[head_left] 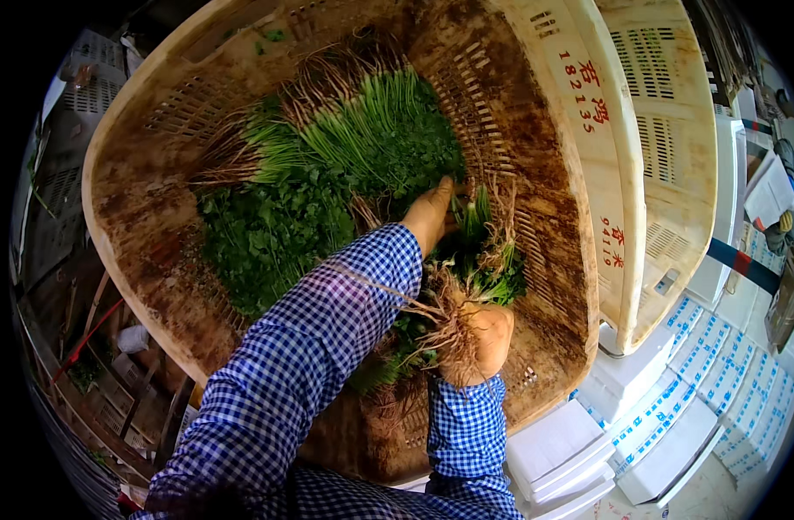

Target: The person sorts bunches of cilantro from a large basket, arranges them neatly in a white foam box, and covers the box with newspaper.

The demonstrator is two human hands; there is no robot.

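Observation:
A large, brown-stained plastic basket (119, 199) holds leafy greens (267, 234) with pale green stems and reddish-brown roots, laid in bunches. My left hand (427, 212) reaches into the middle right of the basket among stems, its fingers partly hidden, so whether they grip is unclear. Below it, near the basket's right side, my right hand (483, 338) is closed around a bunch of greens (453, 316) with long tangled roots hanging over the fingers. More loose greens and roots lie around both hands.
Pale plastic baskets (657, 147) stand nested at the right. White foam boxes (557, 442) and stacked boxes with blue printing (700, 364) are at lower right. Crates and clutter (93, 347) fill the left edge. A grey-clad person or garment at the far right edge is indistinct.

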